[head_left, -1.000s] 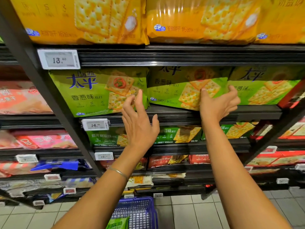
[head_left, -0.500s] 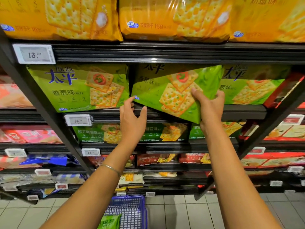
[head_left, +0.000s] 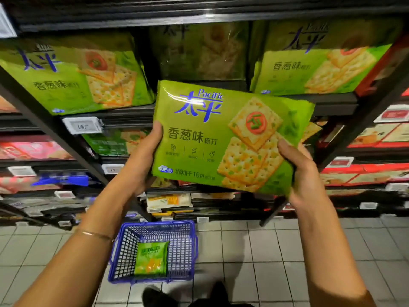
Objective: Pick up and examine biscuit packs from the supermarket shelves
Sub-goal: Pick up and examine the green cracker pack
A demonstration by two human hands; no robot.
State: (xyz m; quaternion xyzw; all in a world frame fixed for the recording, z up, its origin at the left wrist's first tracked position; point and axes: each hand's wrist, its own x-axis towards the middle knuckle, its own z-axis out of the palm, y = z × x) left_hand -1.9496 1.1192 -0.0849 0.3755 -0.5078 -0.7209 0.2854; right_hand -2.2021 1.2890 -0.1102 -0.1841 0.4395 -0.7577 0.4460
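A large green biscuit pack printed with crackers and blue lettering is held up in front of the shelves, its front facing me. My left hand grips its left edge, thumb on the front. Its right edge sits in my right hand, thumb over the cracker picture. Matching green packs stand on the shelf at the left and at the right, with another one set back in the dark gap between them.
Black shelf racks carry price tags and red and pink packs lower down. A blue basket stands on the tiled floor below my arms with a small green packet inside. My shoes show at the bottom.
The middle green pack has come fully off the shelf and down toward me, level and face-on. My left hand moved from the shelf edge onto its left side. The view dropped lower.
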